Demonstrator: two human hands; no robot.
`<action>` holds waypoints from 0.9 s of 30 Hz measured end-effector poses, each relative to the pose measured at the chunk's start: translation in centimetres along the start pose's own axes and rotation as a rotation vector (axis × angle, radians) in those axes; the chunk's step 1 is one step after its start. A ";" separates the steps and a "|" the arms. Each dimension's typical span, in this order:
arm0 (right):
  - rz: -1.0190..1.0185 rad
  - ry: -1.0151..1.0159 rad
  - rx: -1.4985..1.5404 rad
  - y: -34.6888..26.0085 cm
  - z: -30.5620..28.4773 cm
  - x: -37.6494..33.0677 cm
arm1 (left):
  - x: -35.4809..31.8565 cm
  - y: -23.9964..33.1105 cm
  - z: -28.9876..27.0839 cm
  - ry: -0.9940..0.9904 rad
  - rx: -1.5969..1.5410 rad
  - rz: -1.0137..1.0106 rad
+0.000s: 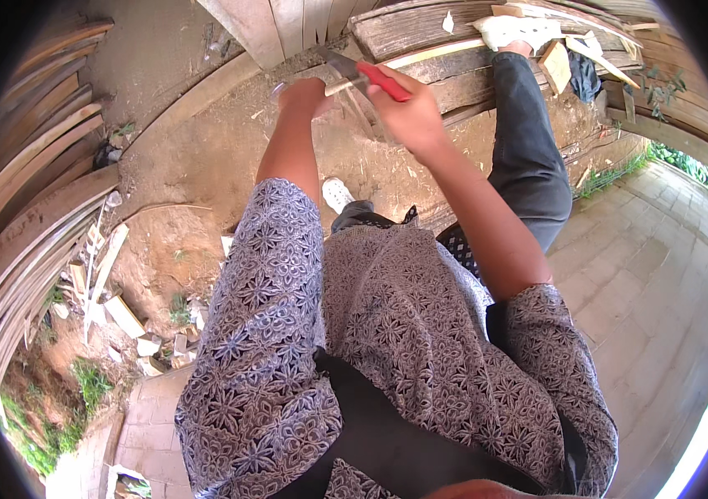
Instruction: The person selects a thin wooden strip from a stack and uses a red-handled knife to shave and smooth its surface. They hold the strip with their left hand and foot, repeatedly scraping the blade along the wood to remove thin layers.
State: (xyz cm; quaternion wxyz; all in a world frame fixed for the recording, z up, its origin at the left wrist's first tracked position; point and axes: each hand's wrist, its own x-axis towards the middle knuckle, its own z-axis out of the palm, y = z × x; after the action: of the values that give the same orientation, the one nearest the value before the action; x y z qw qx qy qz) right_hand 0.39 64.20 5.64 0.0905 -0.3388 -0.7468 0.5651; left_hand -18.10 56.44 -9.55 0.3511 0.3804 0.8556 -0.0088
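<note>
Both hands meet over the stacked planks point(420, 33) ahead: left hand point(302, 96) left of right hand point(408, 112), which holds the knife point(362, 73). Wood scraps point(121, 312) lie on the ground at left.

Red-handled cleaver point(362, 73) (blade tilted) over a thin wood strip point(371, 73).
</note>
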 end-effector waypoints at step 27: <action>-0.202 0.123 -0.048 6.5 2.4 0.3 | -2.3 1.0 -0.1 0.085 0.035 0.005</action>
State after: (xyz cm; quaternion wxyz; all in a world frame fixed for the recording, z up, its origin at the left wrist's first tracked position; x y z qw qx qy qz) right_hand 1.51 63.37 -1.18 0.1843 -0.2980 -0.7833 0.5134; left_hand -16.40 55.71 -7.80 0.3078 0.3887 0.8684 -0.0068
